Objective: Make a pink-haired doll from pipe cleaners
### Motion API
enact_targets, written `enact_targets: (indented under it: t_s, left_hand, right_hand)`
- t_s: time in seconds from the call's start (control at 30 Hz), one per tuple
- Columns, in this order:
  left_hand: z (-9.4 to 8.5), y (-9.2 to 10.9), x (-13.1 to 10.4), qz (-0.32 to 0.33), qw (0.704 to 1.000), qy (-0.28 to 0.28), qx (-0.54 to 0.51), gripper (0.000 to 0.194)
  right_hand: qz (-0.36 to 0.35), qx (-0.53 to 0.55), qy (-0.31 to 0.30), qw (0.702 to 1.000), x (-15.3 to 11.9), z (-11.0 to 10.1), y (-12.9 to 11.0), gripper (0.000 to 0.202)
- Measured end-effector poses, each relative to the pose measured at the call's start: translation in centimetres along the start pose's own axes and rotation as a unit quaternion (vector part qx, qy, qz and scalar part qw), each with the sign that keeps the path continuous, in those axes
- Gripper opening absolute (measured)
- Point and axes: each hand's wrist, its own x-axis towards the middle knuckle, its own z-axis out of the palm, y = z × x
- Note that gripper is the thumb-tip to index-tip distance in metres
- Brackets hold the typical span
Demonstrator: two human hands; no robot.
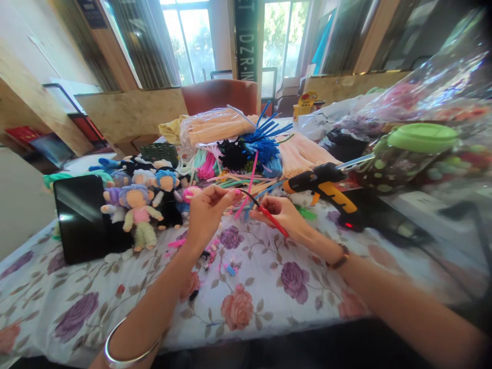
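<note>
Red-handled tool [273, 221] is grasped by right hand [283, 219]; left hand [209, 211] pinches at its dark tip, contents unclear; glue gun [326, 185] farther right.

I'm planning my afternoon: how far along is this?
Several dolls look finished beside the black tablet. The right hand holds a red-handled tool, its dark tip at the left hand. Blue stems lie bundled, apparently unused; how many dolls are left is unclear.

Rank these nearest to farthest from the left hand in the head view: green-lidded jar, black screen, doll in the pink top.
From the left hand:
1. Doll in the pink top, to its left.
2. Black screen, farther left.
3. Green-lidded jar, far right, beyond the glue gun.
</note>
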Motion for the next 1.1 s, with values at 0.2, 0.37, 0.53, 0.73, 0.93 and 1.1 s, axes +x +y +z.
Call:
enact_targets:
  t_s: [0.2, 0.37, 0.53, 0.73, 0.93, 1.1]
  left_hand:
    - [-0.1, -0.3, 0.0, 0.006, 1.000, 0.003, 0.014, 0.017]
    - [-0.1, -0.5, 0.0, 0.009, 1.000, 0.013, 0.004, 0.017]
    - [-0.1, -0.8, 0.0, 0.024, 0.999, 0.029, 0.006, 0.017]
    - [0.0, -1.3, 0.1, 0.044, 0.998, 0.053, 0.012, 0.015]
    - [0.0, -1.3, 0.0, 0.044, 0.997, 0.058, 0.015, 0.013]
    - [0.0, -1.3, -0.1, 0.048, 0.997, 0.054, 0.016, 0.012]
  right_hand:
    - [0.020, 0.022, -0.020, 0.999, -0.2, 0.1, -0.2, 0.038]
    - [0.044, 0.040, -0.029, 0.998, -0.2, 0.3, -0.4, 0.038]
    - [0.042, 0.032, -0.016, 0.998, -0.3, 0.5, -0.7, 0.040]
    - [0.028, 0.009, -0.002, 1.000, -0.3, 0.8, -0.7, 0.040]
    - [0.023, -0.020, 0.001, 1.000, -0.4, 0.8, -0.7, 0.038]
    - [0.020, -0.044, 0.008, 0.999, -0.5, 0.8, -0.8, 0.038]
